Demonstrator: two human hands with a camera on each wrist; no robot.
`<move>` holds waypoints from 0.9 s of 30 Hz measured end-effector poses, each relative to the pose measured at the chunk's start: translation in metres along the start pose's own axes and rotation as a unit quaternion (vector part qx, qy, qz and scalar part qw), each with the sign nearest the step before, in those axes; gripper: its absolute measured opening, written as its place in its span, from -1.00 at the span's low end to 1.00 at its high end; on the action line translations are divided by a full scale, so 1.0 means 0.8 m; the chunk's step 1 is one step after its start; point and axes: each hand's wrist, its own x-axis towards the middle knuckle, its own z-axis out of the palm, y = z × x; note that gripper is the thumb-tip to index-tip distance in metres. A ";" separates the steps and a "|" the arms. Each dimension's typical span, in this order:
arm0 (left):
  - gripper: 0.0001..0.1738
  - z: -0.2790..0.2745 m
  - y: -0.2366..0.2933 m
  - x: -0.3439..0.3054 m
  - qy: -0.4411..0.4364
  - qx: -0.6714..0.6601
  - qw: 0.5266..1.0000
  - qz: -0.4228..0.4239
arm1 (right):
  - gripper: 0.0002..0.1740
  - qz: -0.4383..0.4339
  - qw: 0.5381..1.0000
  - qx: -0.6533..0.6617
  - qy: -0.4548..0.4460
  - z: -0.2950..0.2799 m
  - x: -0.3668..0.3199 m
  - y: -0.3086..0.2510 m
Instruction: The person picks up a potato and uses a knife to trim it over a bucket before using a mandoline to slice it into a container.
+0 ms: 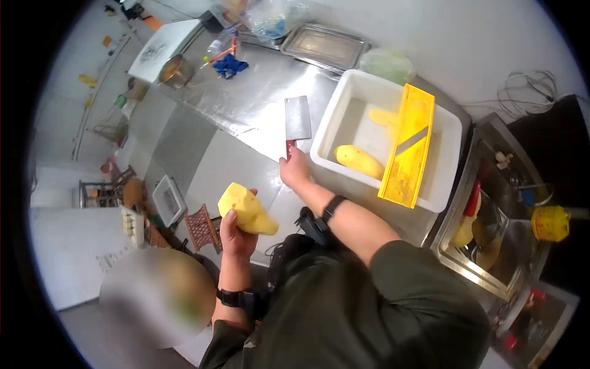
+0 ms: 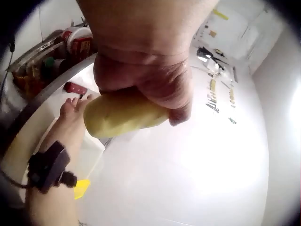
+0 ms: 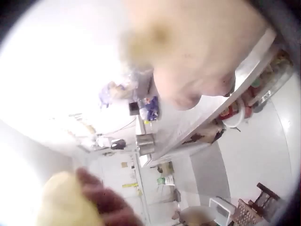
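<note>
My left hand [image 1: 238, 241] holds a large peeled potato [image 1: 246, 208] with a flat cut face, thumb on its near side and fingers behind it. In the left wrist view the potato [image 2: 120, 115] lies under the palm. My right hand [image 1: 295, 168] is at the red handle of a cleaver [image 1: 298, 117], whose blade lies flat on the steel table. Seen from the left wrist, the fingers of the right hand [image 2: 70, 109] are extended beside the red handle [image 2: 75, 88], not wrapped round it. The right wrist view hides the cleaver.
Right of the cleaver stands a white tub [image 1: 326, 126] with a peeled potato [image 1: 359, 161] inside and a yellow slicer [image 1: 407, 150] across its rim. A metal tray [image 1: 326, 46] lies at the back. A sink [image 1: 442, 249] adjoins on the right; a pot [image 1: 176, 72] stands far left.
</note>
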 end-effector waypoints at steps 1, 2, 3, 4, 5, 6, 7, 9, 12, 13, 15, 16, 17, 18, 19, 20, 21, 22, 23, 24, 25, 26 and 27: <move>-0.26 -0.001 0.000 0.014 -0.009 0.001 1.000 -0.007 | -0.51 0.010 0.997 0.048 -0.052 -0.018 -0.016 -0.002; -0.30 0.000 -0.001 0.030 -0.044 -0.018 0.999 -0.025 | -0.50 0.016 0.990 0.095 -0.104 -0.043 -0.032 -0.004; -0.30 0.003 -0.008 0.049 -0.047 -0.030 0.998 -0.031 | -0.48 0.154 0.929 0.289 -0.174 -0.081 -0.051 -0.025; -0.31 0.007 -0.016 0.067 -0.076 -0.038 0.995 -0.062 | -0.46 0.284 0.803 0.467 -0.235 -0.117 -0.071 -0.042; -0.32 0.011 -0.022 0.081 -0.099 -0.043 0.990 -0.090 | -0.43 0.257 0.773 0.514 -0.271 -0.143 -0.084 -0.037; -0.30 0.027 -0.032 0.092 -0.109 -0.033 0.990 -0.087 | -0.39 0.222 0.755 0.562 -0.254 -0.164 -0.095 -0.050; -0.28 0.050 -0.046 0.105 -0.130 -0.023 0.987 -0.088 | -0.47 0.178 0.783 0.541 -0.251 -0.194 -0.097 -0.062; -0.23 0.094 -0.067 0.119 -0.195 0.034 0.975 -0.098 | -0.50 0.131 0.847 0.468 -0.215 -0.231 -0.098 -0.043; -0.17 0.149 -0.093 0.123 -0.308 0.128 0.939 -0.085 | -0.45 0.131 0.828 0.542 -0.056 -0.275 -0.108 -0.030; -0.14 0.167 -0.102 0.120 -0.344 0.160 0.922 -0.074 | -0.45 0.130 0.832 0.538 -0.040 -0.290 -0.114 -0.027; -0.09 0.192 -0.131 0.117 -0.381 0.154 0.910 -0.062 | -0.48 0.074 0.856 0.506 0.082 -0.319 -0.124 -0.017; -0.10 0.204 -0.141 0.113 -0.374 0.165 0.907 -0.098 | -0.51 0.043 0.865 0.491 0.093 -0.342 -0.126 -0.017; -0.10 0.214 -0.150 0.110 -0.364 0.177 0.905 -0.131 | -0.51 0.044 0.865 0.491 0.093 -0.358 -0.131 -0.011; -0.12 0.223 -0.170 0.108 -0.353 0.188 0.908 -0.122 | -0.52 0.053 0.894 0.417 0.155 -0.372 -0.136 -0.005; -0.12 0.224 -0.181 0.109 -0.350 0.191 0.909 -0.120 | -0.53 0.061 0.913 0.340 0.215 -0.385 -0.137 0.002; -0.15 0.225 -0.193 0.109 -0.386 0.311 0.865 -0.081 | -0.51 0.062 0.925 0.280 0.247 -0.399 -0.135 0.008; -0.18 0.230 -0.199 0.107 -0.414 0.425 0.804 -0.042 | -0.51 0.063 0.925 0.283 0.246 -0.412 -0.132 0.013; -0.24 0.231 -0.207 0.112 -0.423 0.475 0.769 0.064 | -0.51 0.061 0.945 0.188 0.261 -0.425 -0.126 0.017; -0.24 0.229 -0.218 0.118 -0.419 0.477 0.770 0.061 | -0.52 0.056 0.957 0.090 0.271 -0.438 -0.117 0.021; -0.26 0.222 -0.229 0.126 -0.361 0.526 0.750 0.176 | -0.48 0.014 0.967 -0.007 0.255 -0.449 -0.107 0.019; -0.28 0.221 -0.233 0.132 -0.297 0.565 0.714 0.288 | -0.48 0.016 0.968 -0.005 0.251 -0.456 -0.098 0.004; -0.32 0.217 -0.236 0.138 -0.265 0.579 0.690 0.345 | -0.47 0.011 0.970 -0.092 0.224 -0.458 -0.089 -0.017; -0.32 0.218 -0.235 0.142 -0.260 0.582 0.691 0.339 | -0.46 0.005 0.965 -0.178 0.193 -0.457 -0.079 -0.028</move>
